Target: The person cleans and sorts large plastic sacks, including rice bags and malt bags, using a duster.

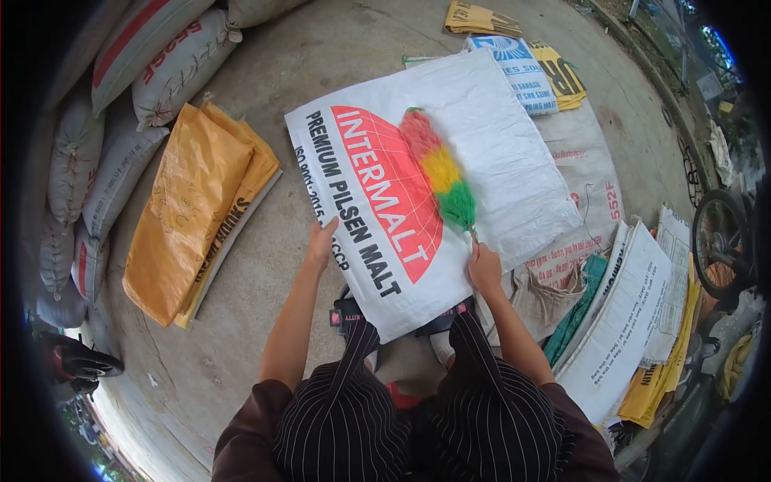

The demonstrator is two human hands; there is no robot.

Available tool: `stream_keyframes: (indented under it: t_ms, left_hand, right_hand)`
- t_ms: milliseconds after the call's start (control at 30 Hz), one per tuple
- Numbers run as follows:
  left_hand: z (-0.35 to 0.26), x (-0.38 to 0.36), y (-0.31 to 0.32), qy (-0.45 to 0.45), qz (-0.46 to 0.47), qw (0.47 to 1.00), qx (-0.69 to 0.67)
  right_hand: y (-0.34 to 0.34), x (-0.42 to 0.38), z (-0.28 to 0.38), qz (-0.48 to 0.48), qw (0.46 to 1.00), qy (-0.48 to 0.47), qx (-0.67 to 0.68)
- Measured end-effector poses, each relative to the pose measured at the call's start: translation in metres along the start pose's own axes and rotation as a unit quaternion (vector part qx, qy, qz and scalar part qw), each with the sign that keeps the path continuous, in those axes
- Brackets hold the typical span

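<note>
The white bag (pixel 498 153) lies flat in the middle of the scene, printed side up, its near end reaching over the person's shoes. The left hand (pixel 323 243) is at its left edge, the fingers seeming to pinch the rim, though those beneath are hidden, so I can't be sure how firm the hold is. The right hand (pixel 483 269) has its fingers closed around the short handle of a red, yellow and green duster (pixel 438 169), whose head rests on the print.

The bag looks light for its size, thin and a little stiff, likely woven plastic: apt to crease and slide rather than tear. An edge or corner would be the place to take hold, with two hands to keep it from sagging. The duster should be very light and its head soft, so the handle is the part to grip.

The bag hides much of the pale bags (pixel 590 173) under its far right side. Its small lettering is partly covered by the left hand, and the duster handle mostly disappears inside the right. The scene's outer edges bend and fall into black.
</note>
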State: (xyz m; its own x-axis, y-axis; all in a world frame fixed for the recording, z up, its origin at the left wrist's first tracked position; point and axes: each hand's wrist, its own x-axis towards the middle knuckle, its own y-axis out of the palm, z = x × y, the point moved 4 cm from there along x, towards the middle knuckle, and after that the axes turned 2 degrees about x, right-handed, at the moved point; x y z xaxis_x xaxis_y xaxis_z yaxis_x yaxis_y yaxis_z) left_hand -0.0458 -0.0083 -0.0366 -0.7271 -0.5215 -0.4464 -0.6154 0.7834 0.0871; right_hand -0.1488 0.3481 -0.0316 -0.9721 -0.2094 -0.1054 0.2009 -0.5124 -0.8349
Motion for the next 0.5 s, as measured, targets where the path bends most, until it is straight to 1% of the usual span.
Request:
stream_keyframes:
  t_ms: [33,67,100,167,200,233,267,300,333,367,400,433,500]
  left_hand:
    - [0.001,0.001,-0.003,-0.013,0.010,1.000,-0.013]
    - [0.003,0.004,-0.007,-0.067,0.050,0.995,-0.046]
    - [-0.002,0.007,-0.009,-0.069,0.048,0.995,-0.049]
    - [0.001,0.007,-0.014,-0.188,-0.021,0.981,-0.046]
    - [0.005,0.005,-0.012,-0.189,-0.021,0.981,-0.047]
    - [0.009,0.004,-0.009,-0.163,-0.030,0.986,0.001]
    - [0.010,0.005,-0.008,-0.134,-0.039,0.989,0.048]
    - [0.020,0.011,-0.011,-0.131,-0.038,0.990,0.049]
    - [0.029,0.017,-0.015,-0.097,-0.044,0.991,0.076]
    - [0.039,0.022,-0.019,-0.065,-0.052,0.991,0.102]
    - [0.023,0.012,-0.010,-0.036,-0.045,0.996,0.063]
    - [0.022,0.010,-0.009,-0.039,-0.044,0.996,0.061]
    - [0.011,0.011,-0.008,-0.004,-0.067,0.993,0.095]
  right_hand:
    - [-0.001,0.000,0.003,0.006,1.000,-0.007,0.020]
    - [0.002,-0.002,0.004,0.008,1.000,-0.009,0.017]
    - [0.005,-0.005,0.005,-0.005,1.000,0.008,0.027]
    - [0.010,-0.006,0.006,-0.017,0.999,0.023,0.034]
    - [0.013,-0.005,0.010,0.007,1.000,0.003,-0.004]
    - [0.015,-0.004,0.014,0.029,0.999,-0.016,-0.040]
    - [0.013,-0.003,0.017,0.026,0.999,-0.016,-0.038]
    - [0.004,-0.003,0.024,0.006,1.000,-0.002,0.006]
    - [0.000,-0.003,0.028,-0.013,0.999,0.013,0.049]
    - [0.004,-0.003,0.026,-0.013,0.999,0.012,0.048]
    - [0.013,-0.004,0.019,0.006,1.000,0.010,-0.001]
    - [0.018,-0.006,0.016,0.025,0.998,0.008,-0.050]
    - [0.023,-0.005,0.014,0.027,0.998,0.005,-0.058]
